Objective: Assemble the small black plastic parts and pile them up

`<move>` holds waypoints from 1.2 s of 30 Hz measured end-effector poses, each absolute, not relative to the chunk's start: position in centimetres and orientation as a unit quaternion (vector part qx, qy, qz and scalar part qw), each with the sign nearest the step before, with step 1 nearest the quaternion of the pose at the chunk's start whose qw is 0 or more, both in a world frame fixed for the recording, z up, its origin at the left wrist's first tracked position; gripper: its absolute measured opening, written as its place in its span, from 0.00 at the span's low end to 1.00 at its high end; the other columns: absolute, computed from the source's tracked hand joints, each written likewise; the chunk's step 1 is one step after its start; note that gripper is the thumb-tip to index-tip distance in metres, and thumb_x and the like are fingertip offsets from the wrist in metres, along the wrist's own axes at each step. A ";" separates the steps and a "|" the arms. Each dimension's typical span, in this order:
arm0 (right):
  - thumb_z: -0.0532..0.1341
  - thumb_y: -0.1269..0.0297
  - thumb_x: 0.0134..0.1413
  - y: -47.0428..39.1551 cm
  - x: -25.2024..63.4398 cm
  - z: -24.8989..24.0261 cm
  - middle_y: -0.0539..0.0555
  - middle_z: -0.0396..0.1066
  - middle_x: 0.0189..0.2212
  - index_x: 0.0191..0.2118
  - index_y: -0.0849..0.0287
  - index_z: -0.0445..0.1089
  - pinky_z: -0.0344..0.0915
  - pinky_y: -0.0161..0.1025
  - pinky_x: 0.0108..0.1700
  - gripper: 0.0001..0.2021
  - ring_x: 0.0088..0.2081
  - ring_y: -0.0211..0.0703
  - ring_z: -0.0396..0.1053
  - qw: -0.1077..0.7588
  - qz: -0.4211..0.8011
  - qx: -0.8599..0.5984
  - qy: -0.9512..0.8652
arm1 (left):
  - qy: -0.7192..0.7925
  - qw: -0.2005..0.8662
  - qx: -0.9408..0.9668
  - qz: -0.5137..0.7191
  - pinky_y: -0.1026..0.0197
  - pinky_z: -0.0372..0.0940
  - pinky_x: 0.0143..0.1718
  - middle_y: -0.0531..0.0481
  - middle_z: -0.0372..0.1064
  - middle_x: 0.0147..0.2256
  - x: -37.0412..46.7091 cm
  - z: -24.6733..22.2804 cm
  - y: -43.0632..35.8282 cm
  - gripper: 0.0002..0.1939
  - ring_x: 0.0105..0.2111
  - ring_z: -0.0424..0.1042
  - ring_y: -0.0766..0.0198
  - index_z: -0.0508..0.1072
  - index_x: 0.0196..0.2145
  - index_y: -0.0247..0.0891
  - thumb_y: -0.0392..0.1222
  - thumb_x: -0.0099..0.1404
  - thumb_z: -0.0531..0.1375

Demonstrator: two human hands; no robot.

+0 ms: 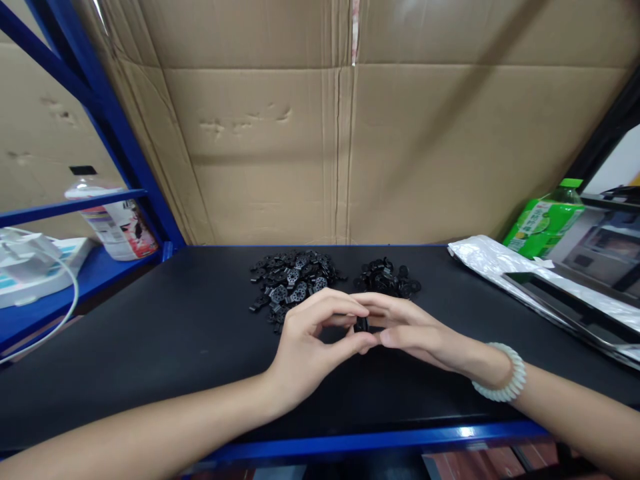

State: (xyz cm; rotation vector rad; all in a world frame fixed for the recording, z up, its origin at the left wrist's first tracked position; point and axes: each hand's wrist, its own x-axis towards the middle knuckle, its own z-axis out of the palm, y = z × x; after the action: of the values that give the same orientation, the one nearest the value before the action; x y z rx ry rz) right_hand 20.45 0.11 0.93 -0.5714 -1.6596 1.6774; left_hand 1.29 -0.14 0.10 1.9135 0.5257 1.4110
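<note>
Between my two hands, just above the black tabletop, is a small black plastic part (361,325). The thumb and fingers of my left hand (320,330) pinch it from the left. My right hand (407,327), with a pale coiled band on its wrist, closes on the same part from the right. Fingers cover most of it, so its full shape is hidden. Just beyond my left hand lies a loose pile of flat black parts with round perforated heads (295,277). A smaller heap of black round pieces (385,277) lies behind my right hand.
A cardboard wall (260,153) closes off the back of the black table (150,353). On the left, a blue rack holds a bottle (117,223) and a white power strip (40,267) with a cable. At right are a silver bag (500,263), a black frame and a green bottle (545,220).
</note>
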 end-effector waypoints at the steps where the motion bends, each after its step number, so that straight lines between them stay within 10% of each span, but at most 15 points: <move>1: 0.59 0.71 0.51 0.0 20.3 1.0 0.55 0.67 0.43 0.51 0.58 0.64 0.63 0.44 0.46 0.20 0.41 0.42 0.66 0.342 0.652 -0.212 -0.642 | 0.198 0.338 0.748 0.536 0.65 0.72 0.33 0.47 0.70 0.36 1.3 0.0 -0.2 0.10 0.34 0.73 0.64 0.77 0.36 0.36 0.31 0.54 0.68; 36: 0.51 0.76 0.38 -0.6 19.5 1.3 0.50 0.60 0.33 0.33 0.58 0.60 0.62 0.39 0.39 0.12 0.34 0.39 0.60 0.207 0.584 -0.344 -0.706 | 0.226 0.342 0.839 0.358 0.68 0.68 0.25 0.50 0.64 0.33 2.4 -0.2 0.0 0.09 0.28 0.66 0.68 0.71 0.28 0.34 0.25 0.48 0.63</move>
State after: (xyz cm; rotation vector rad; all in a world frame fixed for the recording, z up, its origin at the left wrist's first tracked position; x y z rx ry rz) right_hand 19.53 -0.63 1.32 -0.9588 -1.9644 1.6250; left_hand 2.42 0.01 -0.19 2.1822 0.5870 0.9298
